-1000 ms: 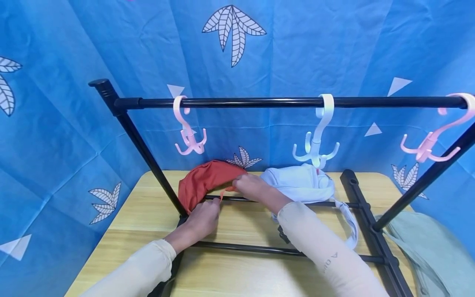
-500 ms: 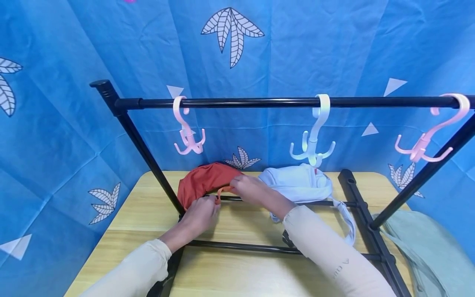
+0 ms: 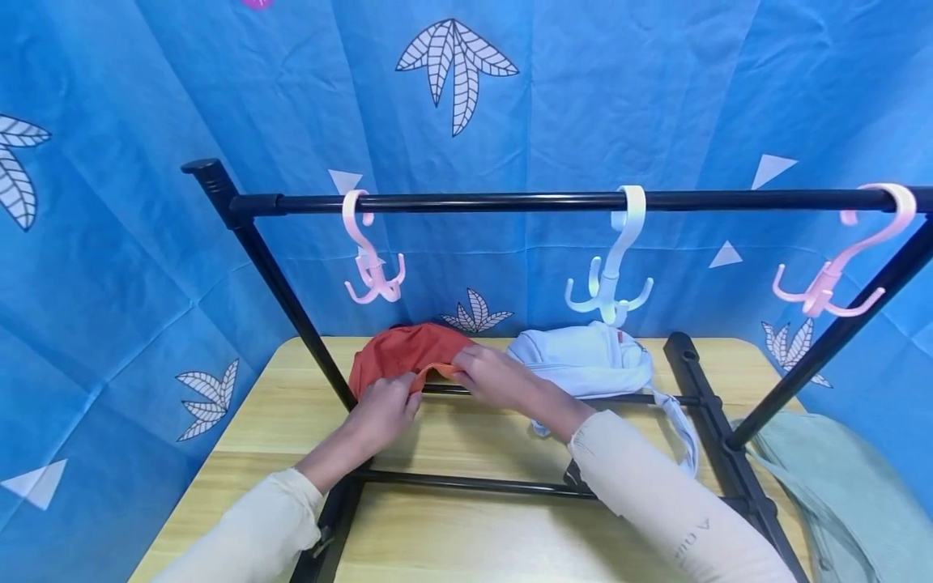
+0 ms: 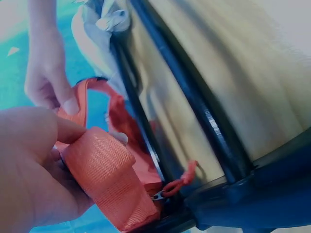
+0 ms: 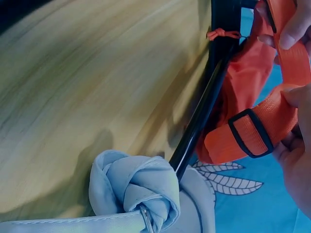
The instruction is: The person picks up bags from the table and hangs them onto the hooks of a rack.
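Note:
A red bag (image 3: 397, 352) lies on the table behind the rack's left post. Its orange webbing strap (image 4: 104, 170) is pinched by both hands. My left hand (image 3: 384, 409) grips the strap on the left, between thumb and fingers. To the right, my right hand (image 3: 496, 374) pinches another stretch of it, and the strap arches between the two. Near the right hand, a black slider buckle (image 5: 250, 133) sits on the strap in the right wrist view. A knotted red zipper pull (image 4: 182, 179) hangs by the bag in the left wrist view.
A black rack (image 3: 466, 202) stands on the wooden table (image 3: 466, 530), its bar bearing two pink hooks (image 3: 375, 279) and a white hook (image 3: 608, 300). Light blue bag (image 3: 583, 348) with a knotted strap (image 5: 138, 189) lies right of the hands; a green bag (image 3: 838, 478) lies far right.
My left hand has shifted a little left and upward with the strap. The strap between the hands now shows broader and arched. My right hand has stayed nearly in place.

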Motion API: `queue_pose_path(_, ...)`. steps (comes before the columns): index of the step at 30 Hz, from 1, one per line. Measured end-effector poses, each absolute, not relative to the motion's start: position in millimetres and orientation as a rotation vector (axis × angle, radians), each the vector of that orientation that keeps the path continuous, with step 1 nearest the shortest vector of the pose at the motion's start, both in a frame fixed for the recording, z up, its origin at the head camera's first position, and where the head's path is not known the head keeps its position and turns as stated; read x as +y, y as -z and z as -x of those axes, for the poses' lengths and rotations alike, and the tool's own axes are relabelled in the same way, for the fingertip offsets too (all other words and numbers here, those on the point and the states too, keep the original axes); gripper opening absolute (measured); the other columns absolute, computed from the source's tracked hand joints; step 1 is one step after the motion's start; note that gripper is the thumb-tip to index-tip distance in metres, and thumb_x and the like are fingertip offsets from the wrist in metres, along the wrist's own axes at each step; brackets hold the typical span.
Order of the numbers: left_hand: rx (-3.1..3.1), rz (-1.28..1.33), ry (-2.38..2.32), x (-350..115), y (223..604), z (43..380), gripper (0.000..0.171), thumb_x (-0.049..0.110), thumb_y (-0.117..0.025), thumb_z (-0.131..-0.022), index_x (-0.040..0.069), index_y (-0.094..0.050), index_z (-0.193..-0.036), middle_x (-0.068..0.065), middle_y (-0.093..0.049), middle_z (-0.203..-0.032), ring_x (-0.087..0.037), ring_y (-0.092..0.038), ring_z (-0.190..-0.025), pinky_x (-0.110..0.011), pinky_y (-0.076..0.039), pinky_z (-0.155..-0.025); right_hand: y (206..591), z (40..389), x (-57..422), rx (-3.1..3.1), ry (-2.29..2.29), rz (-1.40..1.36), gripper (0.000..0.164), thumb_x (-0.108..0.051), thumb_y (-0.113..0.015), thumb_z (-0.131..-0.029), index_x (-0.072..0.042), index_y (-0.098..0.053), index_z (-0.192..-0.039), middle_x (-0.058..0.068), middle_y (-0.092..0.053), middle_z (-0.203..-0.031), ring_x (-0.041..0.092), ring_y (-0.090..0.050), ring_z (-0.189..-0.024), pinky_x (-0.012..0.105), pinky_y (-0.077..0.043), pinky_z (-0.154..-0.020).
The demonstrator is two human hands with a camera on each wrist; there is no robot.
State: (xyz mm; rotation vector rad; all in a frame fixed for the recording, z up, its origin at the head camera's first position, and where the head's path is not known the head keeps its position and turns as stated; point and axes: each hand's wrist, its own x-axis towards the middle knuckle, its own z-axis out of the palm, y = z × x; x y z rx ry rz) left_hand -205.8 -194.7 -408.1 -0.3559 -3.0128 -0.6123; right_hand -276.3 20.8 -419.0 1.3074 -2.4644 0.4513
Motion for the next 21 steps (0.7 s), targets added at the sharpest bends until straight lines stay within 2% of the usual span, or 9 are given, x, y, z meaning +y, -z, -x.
queue_pose_path(9,-2.963,0.389,0.746,-202,396,207,0.017,0.016,-0.064,-0.103,0.01,-0.059,-0.088,-0.001,-0.051,-0.066,-0.013,-0.046,-0.051,-0.023,-0.035,-0.049,411,265,23,-2.495,-0.517,-1.306,0.013,-0.021,-0.067,-0.102,-0.012,-0.07,-0.093,0.0,-0.066,-0.084,0.012,-0.057,-0.075,0.02,-0.047,-0.065)
queue_pose_path(17,-2.93,0.42,0.783,-204,386,202,0.014,0.019,-0.064,-0.104,0.006,-0.067,-0.101,-0.001,-0.06,-0.075,-0.013,-0.048,-0.056,-0.023,-0.042,-0.051,402,256,29,-2.531,-0.676,-1.298,0.009,-0.02,-0.068,-0.102,-0.012,-0.071,-0.1,0.001,-0.068,-0.088,0.012,-0.06,-0.077,0.019,-0.052,-0.068)
queue_pose_path(21,-2.926,0.432,0.76,-206,383,199,0.013,0.019,-0.063,-0.104,0.007,-0.068,-0.1,0.0,-0.062,-0.076,-0.012,-0.049,-0.058,-0.023,-0.043,-0.051,399,253,32,-2.527,-0.731,-1.298,0.01,-0.021,-0.068,-0.102,-0.011,-0.072,-0.102,0.0,-0.069,-0.088,0.011,-0.06,-0.076,0.018,-0.052,-0.067)
